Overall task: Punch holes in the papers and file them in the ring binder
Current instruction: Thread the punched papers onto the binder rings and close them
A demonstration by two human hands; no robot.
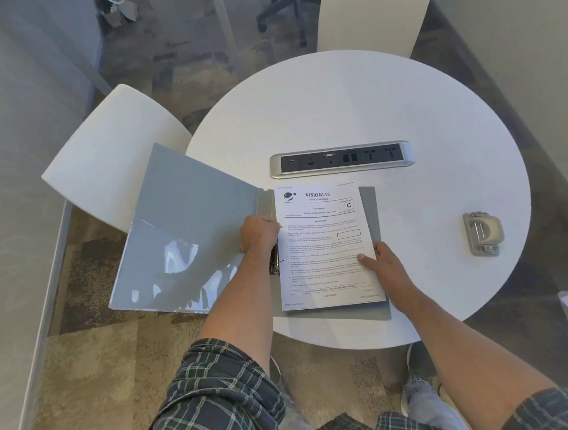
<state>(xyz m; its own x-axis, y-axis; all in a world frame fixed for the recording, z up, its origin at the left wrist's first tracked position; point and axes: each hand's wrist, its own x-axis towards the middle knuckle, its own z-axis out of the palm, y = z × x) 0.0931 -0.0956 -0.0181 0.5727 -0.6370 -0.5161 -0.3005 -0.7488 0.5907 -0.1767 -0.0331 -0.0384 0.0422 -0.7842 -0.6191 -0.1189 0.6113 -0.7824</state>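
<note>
A round, matte white table (pixel 386 109) carries an open grey ring binder (pixel 183 221) at about 7 o'clock on its top, the smooth front cover swung out past the table's edge toward 9 o'clock, with a glossy clear pocket on its inner face catching bright reflections. On the binder's back board lies a flat stack of printed white papers (pixel 324 245), rectangular, dense with small black text under a bold heading, its left edge at the metal ring mechanism (pixel 274 265). The left hand (pixel 259 234) sits at the stack's left edge over the spine, fingers curled down at the rings; whether it grips the mechanism or only the paper's edge cannot be told. The right hand (pixel 383 258) rests on the stack's right edge at 3 o'clock of the sheet, thumb flat on top and fingers wrapped round the edge, holding the papers. A brushed-metal hole punch (pixel 483 234), squat with a rounded lever, stands well apart at 4 o'clock on the table. A long silver socket strip (pixel 342 158) with a dark inset panel lies just beyond the papers at 12 o'clock. Two white curved chairs (pixel 112 152) flank the table on mottled carpet.
</note>
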